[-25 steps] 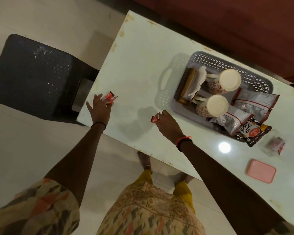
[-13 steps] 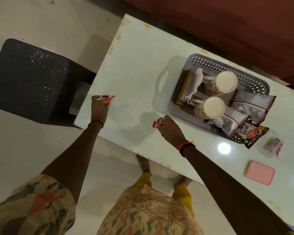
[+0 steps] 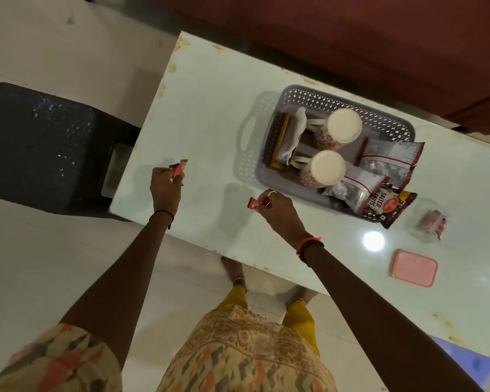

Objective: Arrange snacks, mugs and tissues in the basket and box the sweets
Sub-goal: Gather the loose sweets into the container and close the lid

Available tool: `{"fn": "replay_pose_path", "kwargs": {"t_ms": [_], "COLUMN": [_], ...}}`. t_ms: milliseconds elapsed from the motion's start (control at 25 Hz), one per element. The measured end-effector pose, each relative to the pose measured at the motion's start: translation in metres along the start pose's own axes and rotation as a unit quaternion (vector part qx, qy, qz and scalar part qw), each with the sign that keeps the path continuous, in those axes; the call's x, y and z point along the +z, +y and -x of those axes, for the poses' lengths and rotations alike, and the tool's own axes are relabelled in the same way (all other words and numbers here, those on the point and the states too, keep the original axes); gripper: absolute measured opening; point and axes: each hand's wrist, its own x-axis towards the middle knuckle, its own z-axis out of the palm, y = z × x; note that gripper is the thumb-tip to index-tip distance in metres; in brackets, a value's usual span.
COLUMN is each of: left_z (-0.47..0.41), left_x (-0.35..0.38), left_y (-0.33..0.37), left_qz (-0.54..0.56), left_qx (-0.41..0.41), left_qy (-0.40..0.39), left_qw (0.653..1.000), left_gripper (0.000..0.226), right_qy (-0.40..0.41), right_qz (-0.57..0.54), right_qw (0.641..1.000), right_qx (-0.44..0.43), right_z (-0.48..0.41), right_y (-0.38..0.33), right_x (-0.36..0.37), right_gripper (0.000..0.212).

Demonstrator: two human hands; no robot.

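Note:
My left hand [image 3: 164,189] pinches red-wrapped sweets [image 3: 178,168] just above the table's left end. A red sweet [image 3: 254,203] is held in the fingers of my right hand [image 3: 277,209], close to the grey basket's near corner. The grey perforated basket [image 3: 348,104] holds two upside-down floral mugs [image 3: 338,128], a wooden tissue holder [image 3: 280,142] with white tissues, and snack packets [image 3: 388,162], one a salted peanuts pack [image 3: 385,205] overhanging the rim. A clear box [image 3: 429,224] with red sweets inside stands to the right. Its pink lid [image 3: 414,268] lies nearer me.
The pale table [image 3: 210,94] has worn, rusty edges. A dark plastic stool [image 3: 43,145] stands at its left end. A red sofa [image 3: 351,32] runs behind the table. My bare feet show below the near edge.
My left hand lifted the sweets off the table's left end and closed on them. My right hand stayed by the basket, still holding its sweet.

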Motion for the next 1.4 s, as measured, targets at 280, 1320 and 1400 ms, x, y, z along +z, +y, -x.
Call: {"fn": "replay_pose_path", "kwargs": {"t_ms": [280,1320,1400], "left_z": [0.085,0.341,0.341], "left_x": [0.041,0.266,0.278], "left_y": [0.043,0.196,0.208], "left_qz": [0.082,-0.002,-0.01], "left_qx": [-0.001,0.105,0.108], "left_qy": [-0.066,-0.331,-0.328], "left_qw": [0.994,0.938,0.938], "left_gripper": [0.02,0.021,0.02], "right_qy": [0.08,0.339,0.365], "right_qz": [-0.025,-0.173,-0.159], "right_qw": [0.996,0.916,0.909], "right_qx": [-0.008,0.129,0.127], "right_z": [0.038,0.114,0.119], "right_y": [0.028,0.285,0.29], "right_x": [-0.048,-0.261,-0.265], "right_gripper": [0.017,0.02,0.019]}}
